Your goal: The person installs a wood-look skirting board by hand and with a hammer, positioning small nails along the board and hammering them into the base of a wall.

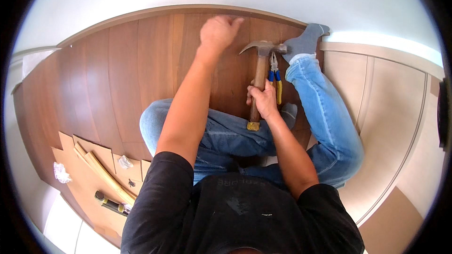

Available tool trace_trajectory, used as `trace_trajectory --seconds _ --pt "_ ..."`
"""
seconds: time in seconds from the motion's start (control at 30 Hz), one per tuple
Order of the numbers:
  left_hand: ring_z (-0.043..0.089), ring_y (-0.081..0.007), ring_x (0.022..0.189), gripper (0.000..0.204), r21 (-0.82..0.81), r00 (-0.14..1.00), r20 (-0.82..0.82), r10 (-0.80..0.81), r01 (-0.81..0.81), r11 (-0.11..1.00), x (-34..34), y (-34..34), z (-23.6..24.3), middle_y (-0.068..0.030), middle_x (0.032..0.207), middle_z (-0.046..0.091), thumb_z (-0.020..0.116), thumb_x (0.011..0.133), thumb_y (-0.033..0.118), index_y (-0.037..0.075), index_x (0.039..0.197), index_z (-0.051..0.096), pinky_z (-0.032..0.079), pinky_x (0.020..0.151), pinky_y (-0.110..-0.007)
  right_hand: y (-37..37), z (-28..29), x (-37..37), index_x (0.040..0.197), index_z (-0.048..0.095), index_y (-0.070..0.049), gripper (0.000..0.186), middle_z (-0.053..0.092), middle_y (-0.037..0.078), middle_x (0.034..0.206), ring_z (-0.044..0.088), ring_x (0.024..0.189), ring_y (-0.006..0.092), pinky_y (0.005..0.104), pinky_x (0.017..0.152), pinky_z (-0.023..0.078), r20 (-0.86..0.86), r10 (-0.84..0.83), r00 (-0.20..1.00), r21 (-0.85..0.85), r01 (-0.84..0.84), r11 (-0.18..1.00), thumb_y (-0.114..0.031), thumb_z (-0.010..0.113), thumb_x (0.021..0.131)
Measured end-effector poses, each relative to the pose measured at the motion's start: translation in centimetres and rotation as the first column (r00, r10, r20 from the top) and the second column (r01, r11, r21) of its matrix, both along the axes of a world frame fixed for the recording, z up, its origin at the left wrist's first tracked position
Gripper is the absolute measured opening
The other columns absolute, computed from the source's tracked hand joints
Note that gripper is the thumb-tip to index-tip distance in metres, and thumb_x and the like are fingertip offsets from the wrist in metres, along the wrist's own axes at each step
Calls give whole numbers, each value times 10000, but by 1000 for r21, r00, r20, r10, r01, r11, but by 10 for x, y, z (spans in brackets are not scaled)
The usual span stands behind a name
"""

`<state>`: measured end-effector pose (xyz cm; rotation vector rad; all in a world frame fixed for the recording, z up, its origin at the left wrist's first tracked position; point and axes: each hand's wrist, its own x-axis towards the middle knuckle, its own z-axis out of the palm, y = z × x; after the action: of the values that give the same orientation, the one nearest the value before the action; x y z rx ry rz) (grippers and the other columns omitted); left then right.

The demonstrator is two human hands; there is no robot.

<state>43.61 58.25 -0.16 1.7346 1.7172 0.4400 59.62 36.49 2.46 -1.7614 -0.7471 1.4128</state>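
My right hand (264, 99) is wrapped around the wooden handle of a claw hammer (260, 69). The hammer's metal head points away from me, its claw to the left, and the handle's yellow-wrapped butt lies over my jeans. Just right of the hammer is a pair of pliers (274, 70) with blue and yellow grips, jaws pointing away. My left hand (218, 32) is closed near the foot of the wall, over the wooden floor (155, 66). Its thumb side faces right. Whatever it may pinch is too small or hidden to make out.
A brown baseboard (141, 14) runs along the white wall ahead. At the lower left, cardboard (84, 178) bears wooden strips (106, 175), a black tool (109, 203) and crumpled plastic (125, 162). A beige panelled door (391, 89) stands at the right, beside my bent leg.
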Motion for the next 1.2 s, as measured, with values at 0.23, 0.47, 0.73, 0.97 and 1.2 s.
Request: trace_trajectory --seconds 0.23,0.47,0.73,0.97,1.2 --pt "745 -331 988 679 -59 971 -159 -180 173 983 39 15 11 -149 1007 778 453 1017 667 82 987 795 599 807 -442 4 -17 9 1123 591 53 322 688 145 861 693 698 229 376 619 552 41 280 959 -172 -269 947 -146 716 902" --pt "747 -376 920 692 6 983 -148 -109 112 994 30 21 -12 -190 946 772 437 1012 694 110 948 805 601 798 -481 58 9 -21 1229 541 93 502 695 313 1041 707 944 418 459 850 540 386 317 866 -306 -204 930 -272 715 931" --pt "761 -238 835 613 -309 882 385 270 -153 939 -29 24 -12 -143 952 788 618 996 593 3 1050 779 589 760 -382 114 90 14 1244 549 42 486 699 297 1021 707 981 432 519 912 555 552 761 342 -533 -556 637 -398 546 1039" --pt "727 -155 770 459 -409 629 643 437 -200 890 -20 22 -22 -103 821 769 681 1009 415 -35 978 771 564 718 -307 177 103 52 1272 591 -54 471 727 267 966 705 912 470 541 820 578 582 779 -234 -708 -617 344 -463 538 1045" --pt "722 -163 817 518 -355 672 629 392 -201 913 -14 18 -23 -121 912 766 653 1027 439 -71 1019 745 579 759 -324 199 95 51 1312 591 -108 457 729 254 961 691 953 465 561 832 565 626 695 -354 -682 -681 267 -466 550 1032"
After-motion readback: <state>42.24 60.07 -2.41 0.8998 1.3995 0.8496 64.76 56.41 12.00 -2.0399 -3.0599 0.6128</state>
